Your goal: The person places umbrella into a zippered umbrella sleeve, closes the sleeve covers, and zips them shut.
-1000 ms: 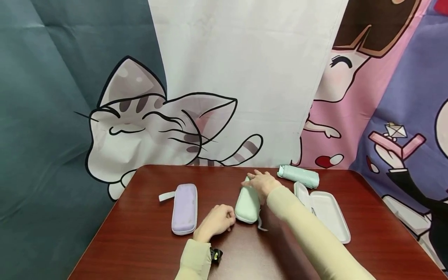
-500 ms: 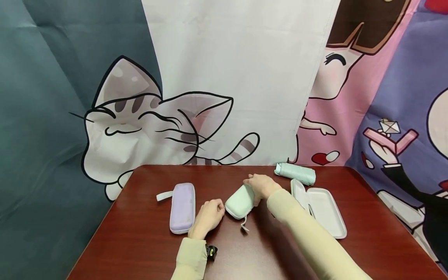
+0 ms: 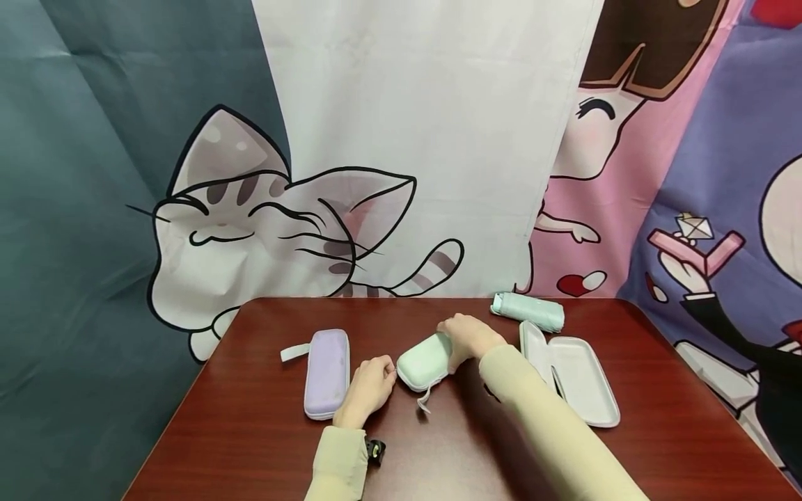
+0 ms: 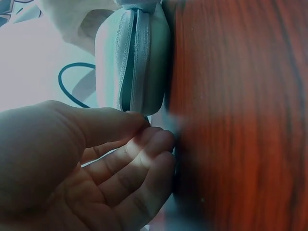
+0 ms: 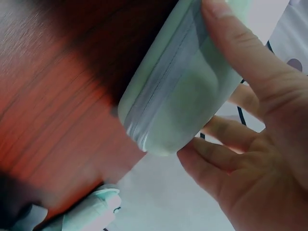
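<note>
A mint-green zip case lies at an angle on the table, its pale strap hanging off the near side. My right hand grips its far end, with the thumb along one side and the fingers on the other. At the opposite end my left hand pinches the zipper pull between thumb and fingertips, which mostly hide it. Beside those fingertips the zipper shows a narrow dark gap between its two tapes. A closed lilac case with a white strap lies left of my left hand.
An opened white-lined case lies on the right, near my right forearm, with a slim item at its fold. Behind it rests a rolled mint-green bundle. The reddish-brown table ends at a printed cloth backdrop.
The mint-green case has turned, its near end swinging left. My right hand went from spread fingers over its far end to gripping it. My left hand shifted slightly left.
</note>
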A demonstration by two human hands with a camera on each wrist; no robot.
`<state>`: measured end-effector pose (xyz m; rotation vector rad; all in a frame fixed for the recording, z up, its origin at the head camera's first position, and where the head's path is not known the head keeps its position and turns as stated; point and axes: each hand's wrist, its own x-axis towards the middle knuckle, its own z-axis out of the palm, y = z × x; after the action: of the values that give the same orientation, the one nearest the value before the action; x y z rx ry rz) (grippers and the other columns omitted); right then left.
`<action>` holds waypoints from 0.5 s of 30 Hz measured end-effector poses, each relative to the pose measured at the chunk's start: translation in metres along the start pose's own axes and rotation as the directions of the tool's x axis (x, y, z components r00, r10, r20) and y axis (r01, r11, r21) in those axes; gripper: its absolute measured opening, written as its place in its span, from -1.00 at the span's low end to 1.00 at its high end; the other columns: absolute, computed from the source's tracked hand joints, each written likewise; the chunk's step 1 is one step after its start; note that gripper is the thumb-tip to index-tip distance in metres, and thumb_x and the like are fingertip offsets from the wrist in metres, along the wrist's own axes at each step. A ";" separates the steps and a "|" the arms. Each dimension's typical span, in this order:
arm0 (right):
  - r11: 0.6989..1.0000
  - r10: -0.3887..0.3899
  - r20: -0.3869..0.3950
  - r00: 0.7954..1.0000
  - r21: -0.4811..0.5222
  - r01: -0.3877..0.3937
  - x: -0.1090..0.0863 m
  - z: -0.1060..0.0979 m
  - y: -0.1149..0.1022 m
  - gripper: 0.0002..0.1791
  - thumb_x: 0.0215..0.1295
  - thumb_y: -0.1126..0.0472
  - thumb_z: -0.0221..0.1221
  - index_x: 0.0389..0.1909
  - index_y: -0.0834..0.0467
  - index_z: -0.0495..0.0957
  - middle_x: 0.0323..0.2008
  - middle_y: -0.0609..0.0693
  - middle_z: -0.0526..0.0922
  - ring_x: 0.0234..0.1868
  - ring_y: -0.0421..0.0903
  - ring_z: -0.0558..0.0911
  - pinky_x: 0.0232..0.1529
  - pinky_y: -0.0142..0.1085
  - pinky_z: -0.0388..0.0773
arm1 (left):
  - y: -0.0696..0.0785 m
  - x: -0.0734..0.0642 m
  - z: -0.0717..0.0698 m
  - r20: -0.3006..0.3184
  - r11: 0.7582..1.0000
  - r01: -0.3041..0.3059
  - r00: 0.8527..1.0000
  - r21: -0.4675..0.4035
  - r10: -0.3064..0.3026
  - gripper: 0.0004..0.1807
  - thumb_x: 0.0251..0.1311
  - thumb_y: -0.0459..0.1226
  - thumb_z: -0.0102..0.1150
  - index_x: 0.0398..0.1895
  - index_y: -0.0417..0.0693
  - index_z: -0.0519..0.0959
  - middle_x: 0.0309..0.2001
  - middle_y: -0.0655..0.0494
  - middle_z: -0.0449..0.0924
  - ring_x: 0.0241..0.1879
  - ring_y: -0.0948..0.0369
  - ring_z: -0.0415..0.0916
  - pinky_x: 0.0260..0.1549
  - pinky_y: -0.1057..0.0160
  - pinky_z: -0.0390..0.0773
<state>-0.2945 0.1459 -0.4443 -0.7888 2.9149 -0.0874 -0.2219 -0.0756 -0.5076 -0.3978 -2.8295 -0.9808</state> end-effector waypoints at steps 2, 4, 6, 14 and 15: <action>1.000 0.007 -0.011 1.000 0.008 -0.007 0.000 0.000 -0.002 -0.32 -0.48 0.11 0.64 -0.16 0.09 0.63 -0.31 -0.04 0.60 -0.21 -0.01 0.55 -0.14 -0.16 0.49 | -0.001 0.001 0.000 -0.009 1.000 -0.001 1.000 0.000 0.001 -0.85 0.23 -0.37 0.20 -0.50 -0.03 0.53 -0.62 0.25 0.39 -0.58 0.27 0.38 -0.46 0.23 0.42; 1.000 0.011 -0.020 1.000 0.013 -0.011 0.000 0.000 -0.003 -0.33 -0.49 0.09 0.65 -0.19 0.09 0.63 -0.33 -0.05 0.60 -0.23 -0.02 0.55 -0.15 -0.17 0.49 | -0.002 0.001 0.000 -0.013 1.000 0.005 1.000 -0.001 -0.005 -0.84 0.23 -0.37 0.20 -0.51 -0.03 0.52 -0.62 0.25 0.38 -0.58 0.27 0.37 -0.46 0.23 0.42; 1.000 0.019 -0.026 0.999 0.017 -0.019 0.000 0.001 -0.003 -0.35 -0.49 0.08 0.65 -0.21 0.09 0.64 -0.35 -0.06 0.60 -0.25 -0.03 0.54 -0.16 -0.18 0.48 | -0.002 0.001 0.000 -0.005 1.000 0.017 1.000 -0.007 -0.017 -0.83 0.23 -0.37 0.19 -0.51 -0.03 0.52 -0.63 0.24 0.38 -0.58 0.27 0.36 -0.47 0.23 0.41; 0.999 0.044 -0.062 0.997 0.014 -0.043 -0.004 0.006 -0.001 -0.42 -0.50 0.02 0.63 -0.34 0.10 0.63 -0.46 -0.07 0.57 -0.36 -0.06 0.52 -0.25 -0.17 0.47 | 0.000 0.001 0.001 0.000 0.999 0.034 0.999 -0.030 -0.034 -0.85 0.23 -0.38 0.18 -0.50 -0.04 0.52 -0.62 0.22 0.39 -0.57 0.26 0.37 -0.48 0.22 0.42; 0.999 0.047 -0.067 0.997 0.011 -0.046 -0.005 0.006 -0.001 -0.42 -0.50 0.01 0.63 -0.36 0.10 0.63 -0.47 -0.07 0.57 -0.37 -0.05 0.52 -0.25 -0.17 0.47 | 0.000 0.001 0.001 -0.003 0.999 0.036 0.999 -0.031 -0.036 -0.85 0.22 -0.37 0.18 -0.50 -0.04 0.52 -0.62 0.22 0.39 -0.57 0.26 0.37 -0.47 0.21 0.42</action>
<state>-0.2891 0.1473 -0.4500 -0.7295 2.9920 -0.1255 -0.2228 -0.0746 -0.5081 -0.3492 -2.8305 -1.0323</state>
